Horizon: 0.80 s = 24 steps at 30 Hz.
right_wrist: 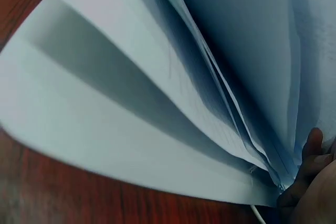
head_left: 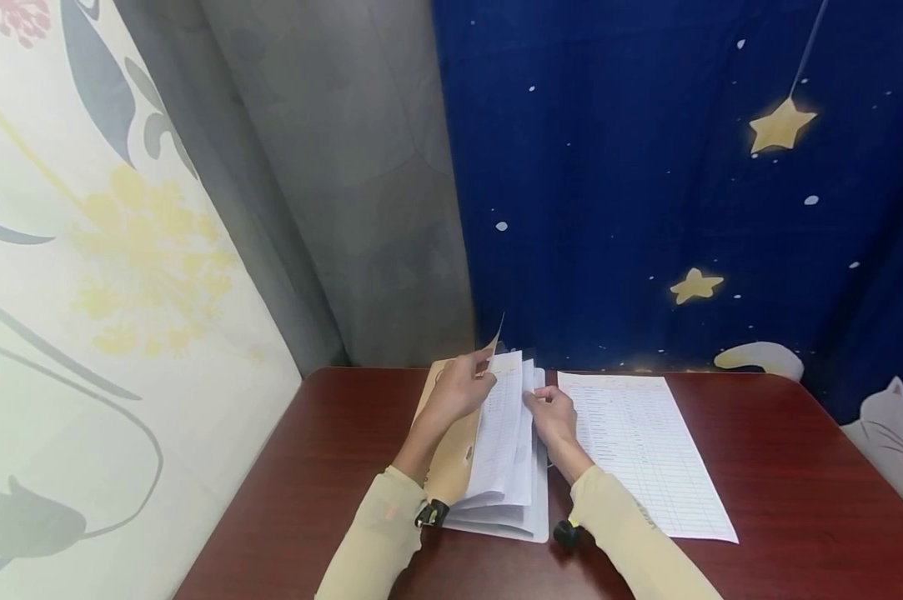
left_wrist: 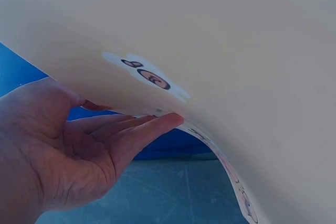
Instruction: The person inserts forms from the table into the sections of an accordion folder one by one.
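An open folder with a tan cover [head_left: 451, 457] lies at the middle of the table, with several printed sheets [head_left: 500, 433] fanned upright inside it. My left hand [head_left: 462, 385] grips the top of the raised cover between thumb and fingers. In the left wrist view that cover [left_wrist: 236, 51] bends and bears small cartoon stickers. At the right side of the stack, my right hand [head_left: 556, 415] pinches the edge of the sheets. The right wrist view has the pages [right_wrist: 152, 61] spread above the pale back cover [right_wrist: 79, 114], and the right hand [right_wrist: 310, 182] partly cut off.
Right of the folder, a loose printed sheet [head_left: 646, 454] with a table of rows lies flat. The dark red table [head_left: 766, 467] ends against a blue star curtain [head_left: 609, 208] and a grey curtain [head_left: 376, 208]. A floral panel [head_left: 121, 333] borders the left side.
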Motion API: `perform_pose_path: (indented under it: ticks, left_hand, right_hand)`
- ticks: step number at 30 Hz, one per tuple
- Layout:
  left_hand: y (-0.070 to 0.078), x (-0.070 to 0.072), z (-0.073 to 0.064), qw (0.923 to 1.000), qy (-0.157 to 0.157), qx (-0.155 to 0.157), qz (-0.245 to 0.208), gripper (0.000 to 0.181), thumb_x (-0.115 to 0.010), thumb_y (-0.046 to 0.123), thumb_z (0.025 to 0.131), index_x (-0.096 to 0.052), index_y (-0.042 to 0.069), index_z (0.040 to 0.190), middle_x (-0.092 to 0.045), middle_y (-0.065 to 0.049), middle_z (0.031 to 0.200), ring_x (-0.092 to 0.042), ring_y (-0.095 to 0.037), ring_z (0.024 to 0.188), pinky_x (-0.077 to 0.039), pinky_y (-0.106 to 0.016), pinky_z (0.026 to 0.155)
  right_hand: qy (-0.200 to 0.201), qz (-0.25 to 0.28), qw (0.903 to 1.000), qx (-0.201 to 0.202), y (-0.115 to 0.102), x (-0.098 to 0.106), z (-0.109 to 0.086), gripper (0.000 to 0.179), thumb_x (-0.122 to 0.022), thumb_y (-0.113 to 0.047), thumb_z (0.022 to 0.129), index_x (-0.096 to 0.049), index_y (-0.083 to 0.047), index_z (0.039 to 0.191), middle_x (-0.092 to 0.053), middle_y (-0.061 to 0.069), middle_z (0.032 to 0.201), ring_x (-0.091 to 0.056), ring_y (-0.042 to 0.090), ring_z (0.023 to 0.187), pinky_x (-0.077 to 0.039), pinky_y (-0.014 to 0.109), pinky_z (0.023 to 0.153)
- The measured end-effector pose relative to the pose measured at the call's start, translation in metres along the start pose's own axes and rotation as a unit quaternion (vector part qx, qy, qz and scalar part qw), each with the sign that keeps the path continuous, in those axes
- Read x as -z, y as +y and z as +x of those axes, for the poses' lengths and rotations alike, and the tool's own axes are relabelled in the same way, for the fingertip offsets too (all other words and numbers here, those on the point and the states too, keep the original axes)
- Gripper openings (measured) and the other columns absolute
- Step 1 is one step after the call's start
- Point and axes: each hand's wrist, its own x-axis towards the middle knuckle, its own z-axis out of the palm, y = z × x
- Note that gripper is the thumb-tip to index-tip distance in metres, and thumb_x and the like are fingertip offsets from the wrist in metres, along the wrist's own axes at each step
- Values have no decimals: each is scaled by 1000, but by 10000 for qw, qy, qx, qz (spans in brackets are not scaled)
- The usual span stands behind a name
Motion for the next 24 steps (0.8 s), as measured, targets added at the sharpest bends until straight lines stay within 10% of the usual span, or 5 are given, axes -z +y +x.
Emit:
perform_pose_path:
  ticks: [17, 24]
  left_hand:
    - [-3, 0, 2, 10000, -32, 75, -39, 56, -55, 16, 97, -56, 6, 152, -68, -17, 144, -67, -29, 133, -56, -45, 105]
    - [-2, 1, 3, 9999, -52, 83, -64, 57, -55, 16, 97, -56, 8, 153, -67, -16, 145, -67, -28, 133, -55, -44, 108]
  right_hand:
    - [-258, -470, 9977, 423, 4, 39, 17, 31, -62, -36, 103, -70, -7, 106, -78, 14, 80, -52, 10, 55, -39, 25, 55]
    - [-327, -2052, 9683, 1389, 8, 81, 24, 23, -63, -32, 101, -73, -11, 103, -77, 7, 85, -60, 15, 66, -44, 31, 64]
